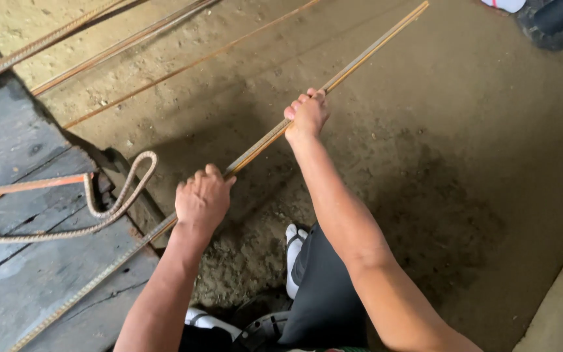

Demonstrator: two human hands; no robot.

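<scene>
Steel rod (pixel 255 146) runs from the wooden bench (pixel 27 274) at 7 o'clock out over the dirt floor (pixel 464 169) toward 1 o'clock. I've got both fists closed round it: left hand (pixel 202 199) near the bench edge, right hand (pixel 307 114) further out. Looks like mid-positioning; next move likely needs a steady two-handed hold beside the bent bar (pixel 115 202) at 9 o'clock.

ribbed rusty steel rod (pixel 360 57), weathered wooden bench (pixel 14 143)
</scene>
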